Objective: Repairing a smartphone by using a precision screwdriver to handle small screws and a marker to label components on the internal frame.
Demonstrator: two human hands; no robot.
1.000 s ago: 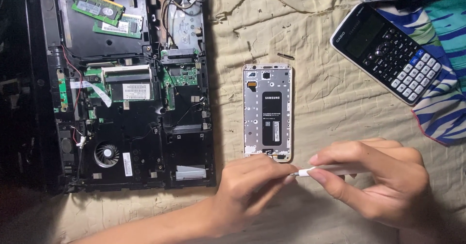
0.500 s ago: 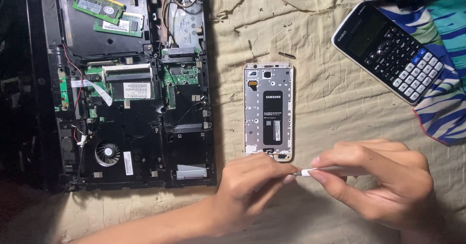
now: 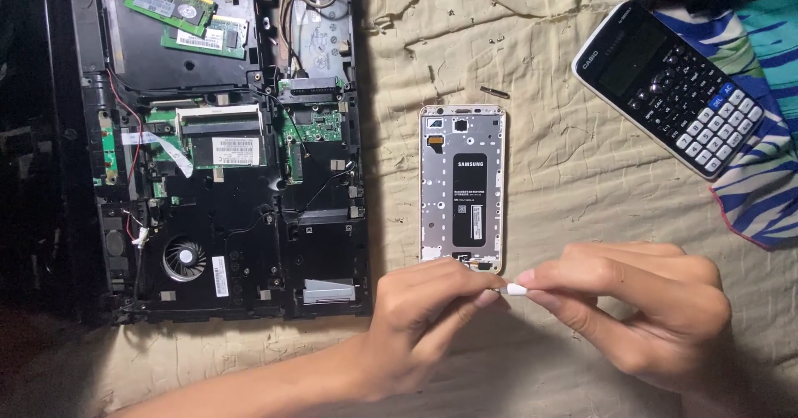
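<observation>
1. We see our left hand and right hand meet just below the opened phone, fingertips nearly touching.
2. Our right fingers are pinched shut on a small white piece; the left fingers are curled closed at its tip (whether they grip anything we cannot tell).
3. The phone lies back-side up, cover off, on a wrinkled beige cloth.
4. To the left lies an opened laptop, its fan and green boards exposed.
5. A dark calculator rests at the upper right, partly on a blue striped fabric.
</observation>
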